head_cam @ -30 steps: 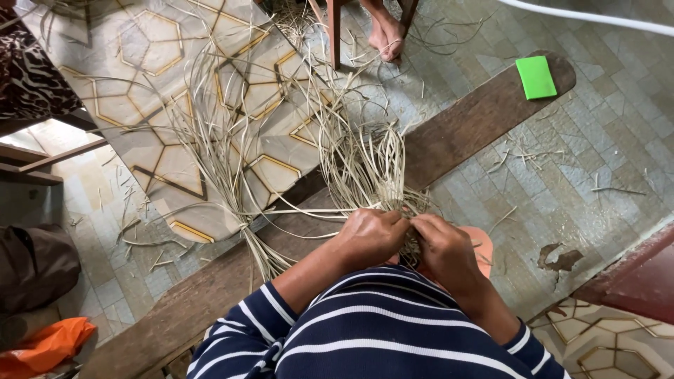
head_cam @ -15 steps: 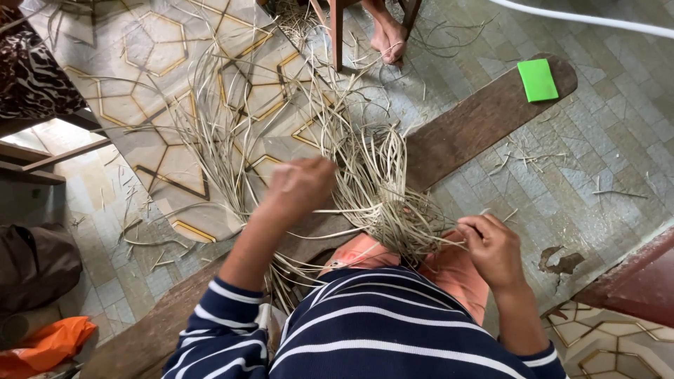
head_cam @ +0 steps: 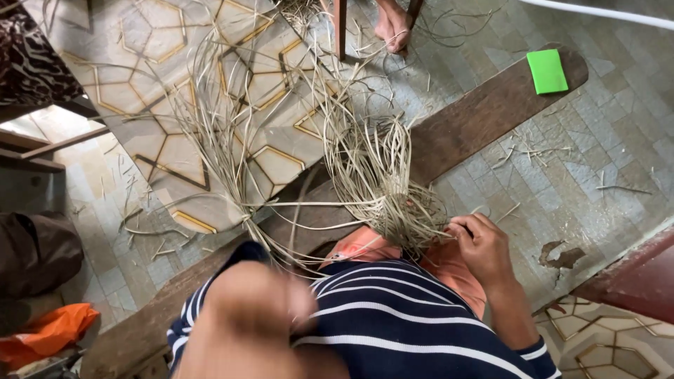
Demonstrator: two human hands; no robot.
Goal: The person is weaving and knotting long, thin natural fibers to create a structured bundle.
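Two hands: our right hand (head_cam: 481, 245) grips the straw bundle (head_cam: 393, 189) — its strands run up and away. Our left hand (head_cam: 256, 305) is blurred, nearer us; grip unclear.

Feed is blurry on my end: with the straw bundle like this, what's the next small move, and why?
Probably bring the left hand back down to the straw bundle. It is raised and blurred, away from the work, while only the right hand pinches the woven end, and loose strands splay over the floor.

Navy white-striped long-sleeved top (head_cam: 393, 316)
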